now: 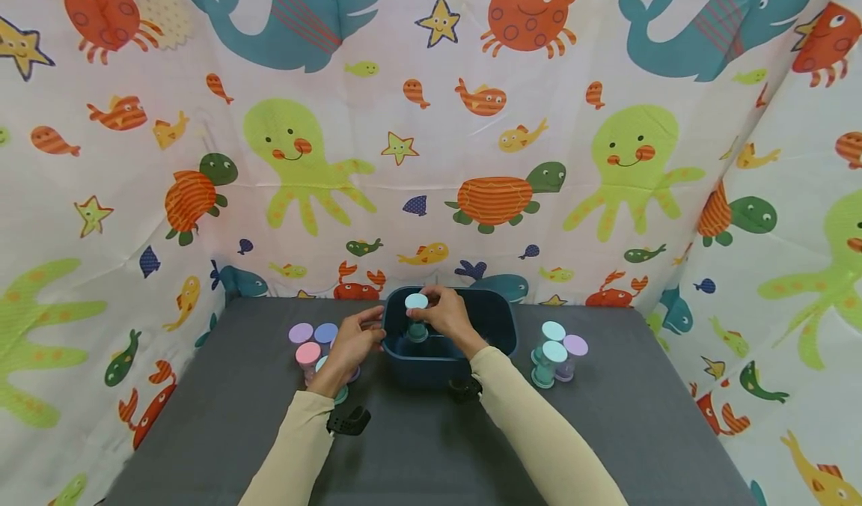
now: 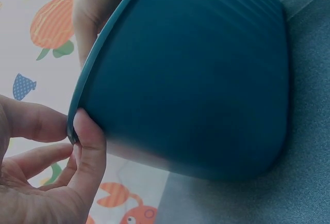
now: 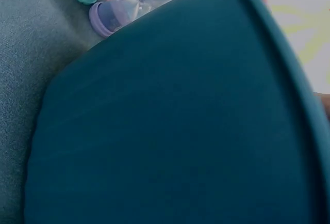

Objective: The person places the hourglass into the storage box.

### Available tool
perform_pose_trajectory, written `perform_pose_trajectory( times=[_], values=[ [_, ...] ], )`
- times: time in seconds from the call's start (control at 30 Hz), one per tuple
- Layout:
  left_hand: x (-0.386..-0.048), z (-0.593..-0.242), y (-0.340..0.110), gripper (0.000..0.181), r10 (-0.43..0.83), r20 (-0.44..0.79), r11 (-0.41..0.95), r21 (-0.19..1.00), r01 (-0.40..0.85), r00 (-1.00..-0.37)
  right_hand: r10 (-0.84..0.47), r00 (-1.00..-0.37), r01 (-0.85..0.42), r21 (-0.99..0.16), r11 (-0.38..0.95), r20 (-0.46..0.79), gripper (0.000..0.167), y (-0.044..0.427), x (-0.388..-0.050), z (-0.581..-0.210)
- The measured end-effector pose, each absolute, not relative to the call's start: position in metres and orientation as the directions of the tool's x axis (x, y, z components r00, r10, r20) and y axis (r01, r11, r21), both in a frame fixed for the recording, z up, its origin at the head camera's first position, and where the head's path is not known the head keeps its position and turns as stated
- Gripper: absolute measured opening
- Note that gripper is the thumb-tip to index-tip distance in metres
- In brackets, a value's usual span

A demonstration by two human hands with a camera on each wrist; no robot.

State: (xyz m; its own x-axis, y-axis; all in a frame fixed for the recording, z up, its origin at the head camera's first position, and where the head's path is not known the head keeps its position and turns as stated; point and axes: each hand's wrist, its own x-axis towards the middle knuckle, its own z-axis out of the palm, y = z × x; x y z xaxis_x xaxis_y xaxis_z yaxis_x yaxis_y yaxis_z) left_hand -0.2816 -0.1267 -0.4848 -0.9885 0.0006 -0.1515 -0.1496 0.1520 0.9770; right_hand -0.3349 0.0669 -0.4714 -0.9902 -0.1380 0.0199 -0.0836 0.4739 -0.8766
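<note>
"What does the thing look like?"
"A small sand timer (image 1: pixel 417 331), pale aqua top, green base, upright inside the dark blue tub (image 1: pixel 431 375), toward ten o'clock. I can't tell if it touches the floor of it."
"And the hands?"
"The right hand (image 1: pixel 450 319) pinches the timer near its top; the left hand (image 1: pixel 353 340) pinches the tub's rim at nine o'clock."
"Anything beside the tub?"
"On the bench (image 1: pixel 417 461), toward three o'clock, three more timers (image 1: pixel 554 353), two aqua, one lilac. Toward nine, a partly hidden group (image 1: pixel 308 354) has lilac, blue, pink and aqua tops."
</note>
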Motion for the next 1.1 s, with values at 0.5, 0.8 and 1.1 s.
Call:
perform_pose_trajectory(
  times=[0.5,0.8,1.1],
  values=[
    [-0.280,-0.484,-0.123,0.050,0.004,-0.125,0.132,0.983,-0.123,-0.992,-0.167,-0.984,-0.056,-0.807,0.587,-0.053,0.043,0.063,-0.343,-0.476],
    [-0.272,-0.467,-0.123,0.052,0.047,-0.145,0.139,0.981,-0.137,-0.988,-0.175,-0.981,-0.040,-0.786,0.616,-0.087,0.046,0.061,-0.346,-0.482],
    [-0.279,-0.482,-0.126,0.051,0.028,-0.136,0.124,0.984,-0.132,-0.990,-0.223,-0.973,-0.111,-0.750,0.652,-0.050,0.051,0.056,-0.349,-0.490]
  ],
)
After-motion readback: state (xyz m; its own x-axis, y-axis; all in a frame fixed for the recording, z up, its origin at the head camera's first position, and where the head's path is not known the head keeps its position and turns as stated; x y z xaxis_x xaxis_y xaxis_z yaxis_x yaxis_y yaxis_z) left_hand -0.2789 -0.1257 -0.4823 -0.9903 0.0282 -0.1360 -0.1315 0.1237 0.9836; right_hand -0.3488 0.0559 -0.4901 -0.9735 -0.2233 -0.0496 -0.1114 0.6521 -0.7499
